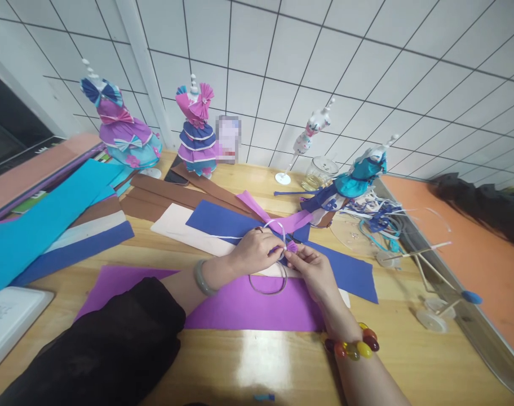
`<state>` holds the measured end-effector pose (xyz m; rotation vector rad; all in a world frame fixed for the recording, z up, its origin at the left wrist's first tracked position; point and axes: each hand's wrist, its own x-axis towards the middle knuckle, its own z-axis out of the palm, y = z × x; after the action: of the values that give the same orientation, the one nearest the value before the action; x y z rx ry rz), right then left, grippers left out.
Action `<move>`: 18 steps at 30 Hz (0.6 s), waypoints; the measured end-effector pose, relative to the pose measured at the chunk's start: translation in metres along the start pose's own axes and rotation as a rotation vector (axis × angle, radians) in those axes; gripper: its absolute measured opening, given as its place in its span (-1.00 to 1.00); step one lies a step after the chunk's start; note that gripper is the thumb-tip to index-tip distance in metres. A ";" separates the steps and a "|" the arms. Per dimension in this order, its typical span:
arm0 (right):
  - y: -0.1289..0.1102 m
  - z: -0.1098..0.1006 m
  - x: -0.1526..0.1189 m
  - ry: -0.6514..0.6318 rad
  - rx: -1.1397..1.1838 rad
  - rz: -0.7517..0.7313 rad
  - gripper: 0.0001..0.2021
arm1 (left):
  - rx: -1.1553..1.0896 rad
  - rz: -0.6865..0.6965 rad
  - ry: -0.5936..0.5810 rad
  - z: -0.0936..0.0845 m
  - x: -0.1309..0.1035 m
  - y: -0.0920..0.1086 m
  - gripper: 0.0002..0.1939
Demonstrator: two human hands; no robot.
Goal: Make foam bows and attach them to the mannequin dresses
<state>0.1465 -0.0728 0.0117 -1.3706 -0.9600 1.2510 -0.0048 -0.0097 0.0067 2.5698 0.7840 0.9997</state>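
A small pleated purple paper fan (291,246) sits between the fingertips of both hands. My right hand (314,270) pinches it from the right. My left hand (259,251) has its fingers closed on a thin white strip (276,221), which loops up over the fan and touches it. Beneath the hands lie a wide purple paper sheet (248,304), a cream strip (172,223) and dark blue strips (223,220). A thin dark ring-like cord (267,292) hangs just below the fingers. A longer lilac strip (257,204) lies behind them.
Dressed mini mannequins (128,135) stand along the back, with a glass jar (320,172) among them. Coloured paper strips (62,211) and a white box (12,316) are at the left. Paper scraps (379,217) and a small wooden-stick model (434,313) occupy the right.
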 end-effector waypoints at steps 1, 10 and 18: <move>0.000 0.000 0.000 0.002 0.013 0.005 -0.76 | -0.006 -0.014 0.000 0.000 0.000 0.000 -0.88; 0.001 -0.002 0.002 0.006 -0.015 -0.023 -0.69 | -0.151 -0.141 0.013 0.006 -0.001 0.000 -0.90; -0.001 -0.001 0.002 0.009 -0.001 -0.024 -0.72 | -0.184 -0.160 -0.022 0.006 0.000 0.000 -0.90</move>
<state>0.1475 -0.0706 0.0125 -1.3607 -0.9679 1.2253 -0.0009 -0.0098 0.0027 2.3187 0.8359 0.9458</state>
